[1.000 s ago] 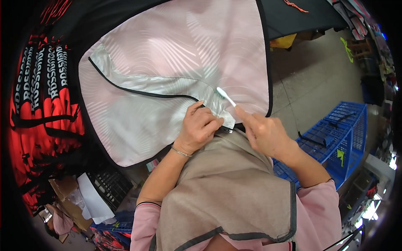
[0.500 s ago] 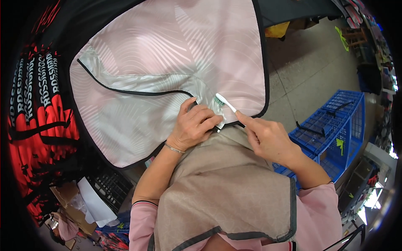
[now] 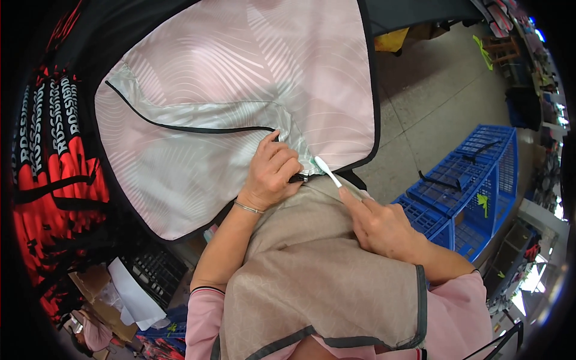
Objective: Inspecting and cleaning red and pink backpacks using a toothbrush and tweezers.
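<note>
The beige fabric (image 3: 312, 264) draped over the person's front hides most of both forearms and the lower body. The point where the pale pink striped fabric panel (image 3: 240, 90) meets the beige fabric lies under the left hand (image 3: 273, 174), so the join cannot be made out. A small dark item, possibly a zipper end, shows just right of the left fingers; its kind cannot be determined. The black cloth beneath the panel is cut off by the upper picture edge.

Left hand: fingers curled together, clamped on a bunched fold of the pink panel where its black piping (image 3: 180, 127) ends. A thin bracelet sits on the wrist.

Right hand (image 3: 384, 225): fingers closed around the hidden lower part of a small white stick-like tool (image 3: 327, 171). The forefinger lies extended along the shaft. The tool's rounded tip points up and left, and rests at the gathered fabric just beside the left fingers. The tool's exact type cannot be determined.

The pink panel spreads flat across the upper centre. A blue plastic crate (image 3: 474, 180) stands on the concrete floor to the right. Red and black garments (image 3: 54, 168) hang at the left edge.
</note>
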Demonstrator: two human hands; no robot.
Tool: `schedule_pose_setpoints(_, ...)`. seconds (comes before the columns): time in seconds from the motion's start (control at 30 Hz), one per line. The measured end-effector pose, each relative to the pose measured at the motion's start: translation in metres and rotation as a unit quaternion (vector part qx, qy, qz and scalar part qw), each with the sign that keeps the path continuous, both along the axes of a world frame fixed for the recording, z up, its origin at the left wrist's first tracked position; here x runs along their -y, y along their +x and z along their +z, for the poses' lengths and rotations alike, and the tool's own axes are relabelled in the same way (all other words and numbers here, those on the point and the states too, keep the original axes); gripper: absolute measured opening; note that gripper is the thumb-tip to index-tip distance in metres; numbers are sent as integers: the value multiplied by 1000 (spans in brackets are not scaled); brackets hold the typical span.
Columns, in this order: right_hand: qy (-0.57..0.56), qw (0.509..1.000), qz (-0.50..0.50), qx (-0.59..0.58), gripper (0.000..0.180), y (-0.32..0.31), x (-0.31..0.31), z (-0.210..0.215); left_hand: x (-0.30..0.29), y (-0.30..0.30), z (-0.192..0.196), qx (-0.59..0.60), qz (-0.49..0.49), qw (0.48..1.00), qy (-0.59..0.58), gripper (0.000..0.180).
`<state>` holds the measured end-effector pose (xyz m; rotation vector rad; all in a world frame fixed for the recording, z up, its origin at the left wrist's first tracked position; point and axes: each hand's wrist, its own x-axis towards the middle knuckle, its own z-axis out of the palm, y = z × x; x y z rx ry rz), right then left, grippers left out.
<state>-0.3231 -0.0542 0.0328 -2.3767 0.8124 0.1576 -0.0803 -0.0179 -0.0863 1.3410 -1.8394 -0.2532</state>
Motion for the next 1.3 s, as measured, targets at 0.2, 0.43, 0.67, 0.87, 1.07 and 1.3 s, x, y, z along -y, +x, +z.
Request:
schedule_pose_setpoints(0.2,-56,997,-41,32,55,25,12,-18,12,-2,8,-18,1,1000,-19,30)
schedule_pose_setpoints(0.43,25,999,-17,43,51,-20,13,-2,-1,0,5,-25,35,999,-16,25)
schedule_pose_setpoints(0.67,-18,916,-307,259,38,5,136,19,-23,9,30,-68,45,996,46,29)
schedule_pose_setpoints(0.87,-92,911,-332,226,33,66,291,-25,-17,4,56,-58,20,990,129,31)
schedule_pose_setpoints(1.07,-212,908,-311,184,39,139,431,-51,-22,14,73,-147,8,970,195,34)
schedule_pose_setpoints(1.3,-211,939,-225,154,51,146,396,-35,-70,77,114,-32,302,953,-16,18)
